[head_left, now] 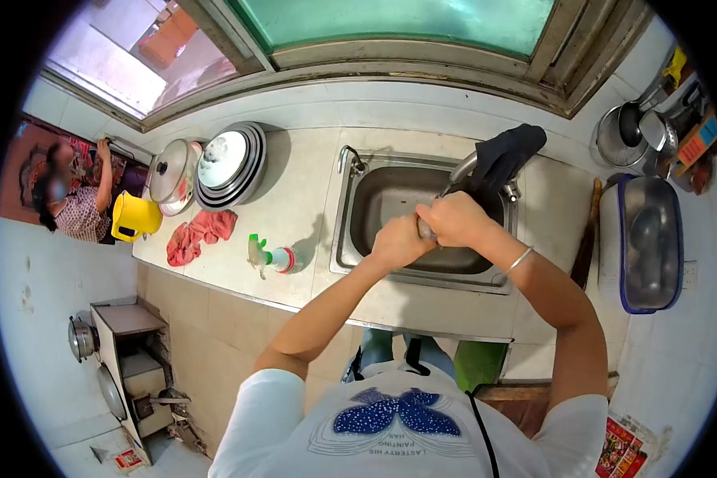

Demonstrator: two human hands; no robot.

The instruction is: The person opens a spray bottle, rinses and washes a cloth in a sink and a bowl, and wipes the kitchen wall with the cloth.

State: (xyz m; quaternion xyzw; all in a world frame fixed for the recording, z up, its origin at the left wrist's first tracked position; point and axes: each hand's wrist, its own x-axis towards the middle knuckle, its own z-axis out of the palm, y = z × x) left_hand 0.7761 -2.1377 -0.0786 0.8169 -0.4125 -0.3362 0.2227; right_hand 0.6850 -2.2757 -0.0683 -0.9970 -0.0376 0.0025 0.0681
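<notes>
Above the steel sink (pixel 366 207), my left hand (pixel 401 242) and my right hand (pixel 459 220) are pressed together, fingers closed. A small greyish piece shows between them; most of it is hidden, so I cannot make out what it is. Just beyond my right hand, a dark cloth (pixel 508 159) hangs over the metal faucet (pixel 464 168), whose curved spout comes down close to my fingers. To the left on the counter stands a spray bottle (pixel 283 259) with a green and white trigger head.
Left on the counter (pixel 311 191) are a red cloth (pixel 199 237), stacked bowls (pixel 243 163), a lidded pot (pixel 170 171) and a yellow jug (pixel 134 215). Another person (pixel 76 191) stands at the far left. A blue-rimmed container (pixel 652 243) and hanging strainer (pixel 616 137) are at right.
</notes>
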